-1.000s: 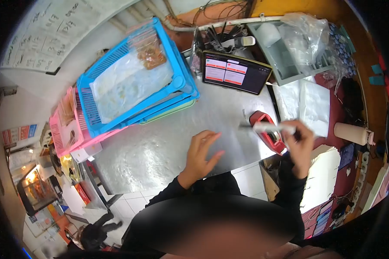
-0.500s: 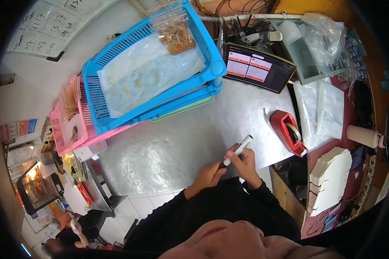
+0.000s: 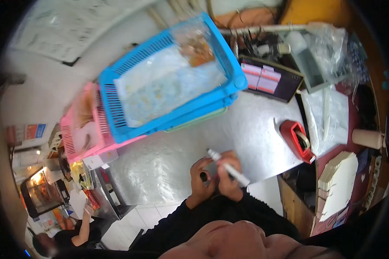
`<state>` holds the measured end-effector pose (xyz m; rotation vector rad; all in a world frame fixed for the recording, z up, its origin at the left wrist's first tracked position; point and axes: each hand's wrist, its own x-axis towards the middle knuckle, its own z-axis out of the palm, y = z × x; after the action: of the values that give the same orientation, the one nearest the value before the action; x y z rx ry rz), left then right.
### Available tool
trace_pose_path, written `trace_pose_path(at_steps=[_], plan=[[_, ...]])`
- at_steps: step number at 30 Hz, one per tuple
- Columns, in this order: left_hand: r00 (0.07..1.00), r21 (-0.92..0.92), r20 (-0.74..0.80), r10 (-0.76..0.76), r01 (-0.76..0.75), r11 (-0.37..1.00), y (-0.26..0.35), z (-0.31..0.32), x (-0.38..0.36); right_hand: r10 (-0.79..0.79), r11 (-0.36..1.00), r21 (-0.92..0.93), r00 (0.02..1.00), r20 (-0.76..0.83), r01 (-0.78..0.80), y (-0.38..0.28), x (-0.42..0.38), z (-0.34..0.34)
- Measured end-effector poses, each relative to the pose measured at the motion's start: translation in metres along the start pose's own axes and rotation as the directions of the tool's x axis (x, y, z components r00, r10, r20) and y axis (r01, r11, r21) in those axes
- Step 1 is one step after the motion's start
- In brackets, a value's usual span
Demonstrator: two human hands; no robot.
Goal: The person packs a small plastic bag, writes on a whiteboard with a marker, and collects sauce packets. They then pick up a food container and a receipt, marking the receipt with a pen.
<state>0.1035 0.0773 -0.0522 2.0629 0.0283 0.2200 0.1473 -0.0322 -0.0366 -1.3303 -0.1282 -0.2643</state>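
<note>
A white marker (image 3: 234, 171) is in my right hand (image 3: 229, 178), its dark tip bared and pointing up and left. My left hand (image 3: 199, 180) is beside it, fingers curled around a small black cap (image 3: 203, 176). Both hands are close together over the near edge of the metal table (image 3: 160, 168). Beyond them stands a blue basket (image 3: 173, 123) lined with a stained white sheet, with a clear bag of brownish food (image 3: 197, 52) at its far end.
A pink basket (image 3: 101, 125) stands at the left. To the right are a red tape dispenser (image 3: 296, 140), a tablet (image 3: 270, 80), a grey tray (image 3: 311, 71), plastic bags (image 3: 326, 116) and a paper stack (image 3: 338, 185). Another person (image 3: 73, 235) is at the lower left.
The marker has come out of its cap and turned, so its tip points up-left. My hands have shifted slightly apart. The view has swung, and the other person's arm has moved.
</note>
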Motion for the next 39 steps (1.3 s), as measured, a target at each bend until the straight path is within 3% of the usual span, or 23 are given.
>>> trace_pose_path(at_steps=[2, 4, 6, 7, 8, 10, 11, 12, 14, 15, 16, 18, 19, 20, 21, 25, 27, 34, 39], plan=[[0.983, -0.055, -0.076, 0.168, -0.173, 0.983, 0.002, -0.016, 0.014, -0.022, 0.996, 0.087, 0.997, 0.07, 0.015, -0.03, 0.009, 0.03], [0.943, 0.043, -0.185, 0.275, -0.272, 0.961, 0.017, -0.041, 0.024, -0.084, 0.995, 0.064, 0.979, 0.186, 0.073, -0.052, 0.021, 0.048], [0.963, -0.02, -0.197, 0.186, -0.194, 0.981, 0.017, -0.06, 0.028, -0.149, 0.988, 0.069, 0.953, 0.265, 0.135, -0.077, 0.038, 0.073], [0.972, -0.056, -0.234, 0.032, -0.046, 0.997, 0.041, -0.075, 0.035, -0.159, 0.987, 0.05, 0.939, 0.306, 0.151, -0.09, 0.044, 0.083], [0.964, -0.065, -0.262, 0.051, -0.071, 0.995, 0.051, -0.086, 0.04, -0.188, 0.982, 0.052, 0.926, 0.326, 0.181, -0.103, 0.05, 0.091], [0.883, 0.089, -0.341, 0.321, -0.309, 0.947, 0.069, -0.11, 0.053, -0.211, 0.973, 0.167, 0.899, 0.385, 0.157, -0.127, 0.072, 0.106], [0.81, 0.112, -0.37, 0.456, -0.448, 0.887, 0.08, -0.12, 0.064, -0.349, 0.937, 0.169, 0.851, 0.393, 0.306, -0.143, 0.091, 0.109], [0.797, 0.11, -0.392, 0.459, -0.455, 0.884, 0.082, -0.127, 0.061, -0.444, 0.895, 0.204, 0.826, 0.347, 0.396, -0.158, 0.108, 0.115], [0.909, -0.121, -0.365, 0.202, -0.262, 0.958, 0.078, -0.137, 0.044, -0.526, 0.823, 0.367, 0.826, 0.204, 0.433, -0.186, 0.142, 0.136], [0.892, -0.14, -0.402, 0.205, -0.281, 0.949, 0.068, -0.14, 0.035, -0.565, 0.794, 0.414, 0.793, 0.229, 0.446, -0.19, 0.169, 0.138], [0.884, -0.14, -0.417, 0.21, -0.291, 0.946, 0.062, -0.144, 0.022, -0.614, 0.771, 0.331, 0.773, 0.159, 0.544, -0.192, 0.195, 0.151], [0.893, -0.041, -0.446, 0.062, -0.09, 0.995, 0.049, -0.151, -0.003, -0.818, 0.572, 0.045, 0.565, 0.111, 0.819, -0.211, 0.253, 0.188], [0.887, -0.047, -0.457, 0.063, -0.094, 0.994, 0.044, -0.155, -0.014, -0.73, 0.669, -0.01, 0.66, 0.179, 0.743, -0.224, 0.267, 0.204], [0.868, -0.008, -0.492, 0.059, -0.072, 0.997, 0.038, -0.159, -0.024, -0.804, 0.571, -0.068, 0.574, 0.152, 0.818, -0.215, 0.297, 0.221], [0.848, 0.03, -0.526, 0.057, -0.048, 0.998, 0.032, -0.163, -0.034, -0.908, 0.362, -0.163, 0.387, 0.164, 0.918, -0.206, 0.328, 0.232], [0.77, 0.107, -0.638, 0.034, 0.045, 0.993, 0.01, -0.179, -0.07, -0.947, 0.228, -0.235, 0.271, 0.173, 0.945, -0.186, 0.371, 0.257], [0.729, 0.098, -0.682, -0.06, 0.172, 0.98, 0.008, -0.191, -0.084, -0.948, 0.218, -0.246, 0.265, 0.176, 0.944, -0.183, 0.375, 0.265], [0.588, -0.074, -0.788, -0.182, 0.203, 0.976, -0.005, -0.203, -0.105, -0.969, 0.142, -0.301, 0.194, 0.151, 0.943, -0.179, 0.374, 0.276], [0.608, -0.037, -0.771, -0.192, 0.257, 0.966, 0.0, -0.206, -0.104, -0.963, 0.155, -0.322, 0.216, 0.164, 0.934, -0.179, 0.375, 0.278]])
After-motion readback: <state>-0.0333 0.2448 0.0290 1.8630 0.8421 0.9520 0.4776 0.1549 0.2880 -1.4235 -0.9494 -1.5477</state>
